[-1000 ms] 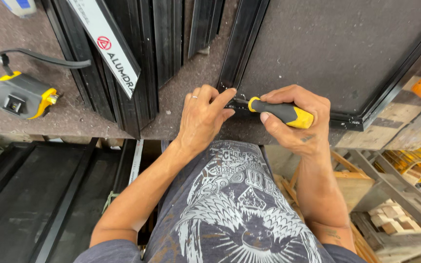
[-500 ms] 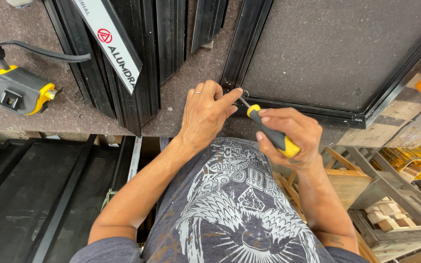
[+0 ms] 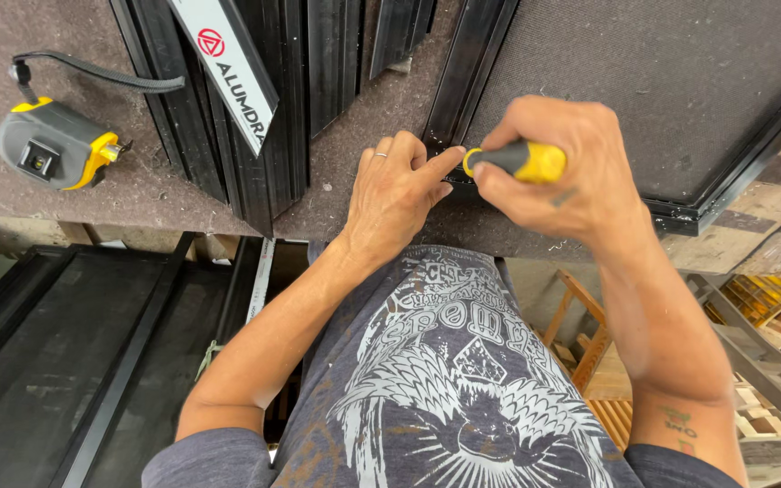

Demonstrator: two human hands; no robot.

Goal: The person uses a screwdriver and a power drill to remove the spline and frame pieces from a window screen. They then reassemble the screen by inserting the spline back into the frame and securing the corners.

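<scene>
1. Right now my right hand (image 3: 558, 176) is closed around the yellow-and-black screwdriver (image 3: 517, 161), which sits at the corner of the black screen frame (image 3: 463, 86) on the desk (image 3: 137, 190);
2. my left hand (image 3: 397, 192) rests flat beside it, fingers loosely spread, forefinger touching the frame, gripping nothing;
3. a grey-and-yellow tape measure (image 3: 54, 145) lies well apart to the left, beyond black metal bars (image 3: 273, 99).

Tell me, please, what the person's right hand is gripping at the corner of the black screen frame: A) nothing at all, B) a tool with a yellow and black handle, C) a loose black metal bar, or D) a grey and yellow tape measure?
B: the right hand is closed around the yellow and black tool handle at the frame corner, while the tape measure lies untouched far off on the bench.
</scene>
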